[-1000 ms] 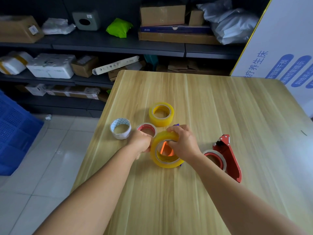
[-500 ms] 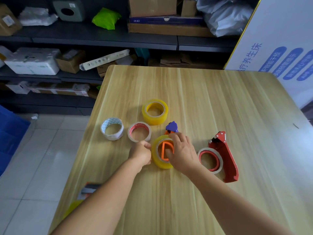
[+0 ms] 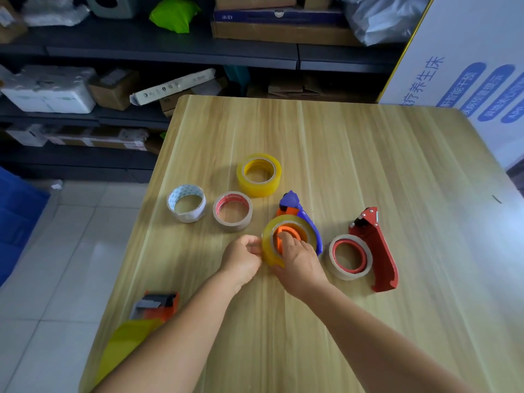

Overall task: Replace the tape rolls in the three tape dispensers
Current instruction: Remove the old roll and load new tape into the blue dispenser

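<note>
A yellow tape roll is seated on the orange hub of a blue tape dispenser lying flat. Just right of it, a red tape dispenser is laid flat, loaded with a red-cored roll. Beyond it, another yellow roll, a red-cored clear roll and a white-cored roll are laid flat. Nearer and left, an orange dispenser with yellow tape is seen.

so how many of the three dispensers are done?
Possibly one: the red dispenser carries a red-core roll. In hand: both hands, left hand and right hand, work a yellow roll on the blue dispenser. Left: the orange dispenser at the near edge; three loose rolls remain.
</note>
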`<state>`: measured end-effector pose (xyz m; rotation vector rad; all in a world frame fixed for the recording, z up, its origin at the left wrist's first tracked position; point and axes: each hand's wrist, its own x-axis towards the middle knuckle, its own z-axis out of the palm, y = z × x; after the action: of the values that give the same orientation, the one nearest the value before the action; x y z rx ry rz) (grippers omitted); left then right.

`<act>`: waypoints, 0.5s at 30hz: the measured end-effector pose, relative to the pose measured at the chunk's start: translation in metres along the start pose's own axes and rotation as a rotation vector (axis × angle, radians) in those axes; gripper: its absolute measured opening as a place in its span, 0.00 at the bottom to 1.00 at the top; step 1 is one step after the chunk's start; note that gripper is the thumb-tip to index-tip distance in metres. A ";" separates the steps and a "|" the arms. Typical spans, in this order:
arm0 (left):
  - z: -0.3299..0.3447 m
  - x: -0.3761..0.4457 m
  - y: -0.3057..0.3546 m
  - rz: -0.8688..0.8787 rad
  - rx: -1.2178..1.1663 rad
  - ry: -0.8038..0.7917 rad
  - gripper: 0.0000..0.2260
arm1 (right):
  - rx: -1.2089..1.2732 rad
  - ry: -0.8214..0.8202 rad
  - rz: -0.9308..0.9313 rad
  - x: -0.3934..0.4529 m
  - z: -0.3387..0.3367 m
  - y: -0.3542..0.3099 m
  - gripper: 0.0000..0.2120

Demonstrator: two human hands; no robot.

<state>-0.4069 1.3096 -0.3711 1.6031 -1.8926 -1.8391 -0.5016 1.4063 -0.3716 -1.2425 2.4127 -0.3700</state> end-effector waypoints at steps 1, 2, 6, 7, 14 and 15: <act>0.001 -0.003 -0.001 0.054 0.020 0.006 0.17 | 0.052 0.006 0.010 -0.002 -0.004 0.003 0.25; 0.002 -0.006 0.000 0.108 0.042 0.014 0.16 | 0.099 0.002 0.018 -0.004 -0.008 0.006 0.26; 0.002 -0.014 0.007 0.330 0.221 0.048 0.10 | 0.241 -0.062 0.063 -0.011 -0.026 0.021 0.32; 0.001 -0.016 0.010 0.382 0.270 0.059 0.08 | 0.264 -0.072 0.069 -0.014 -0.028 0.024 0.31; -0.001 -0.019 0.020 0.599 0.458 -0.013 0.05 | 0.567 -0.142 0.141 -0.027 -0.043 0.038 0.32; -0.001 -0.019 0.023 0.606 0.447 -0.057 0.06 | 0.604 -0.157 0.152 -0.029 -0.046 0.040 0.32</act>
<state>-0.4110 1.3158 -0.3420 0.8733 -2.5676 -1.2812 -0.5356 1.4552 -0.3405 -0.7796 2.0186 -0.8420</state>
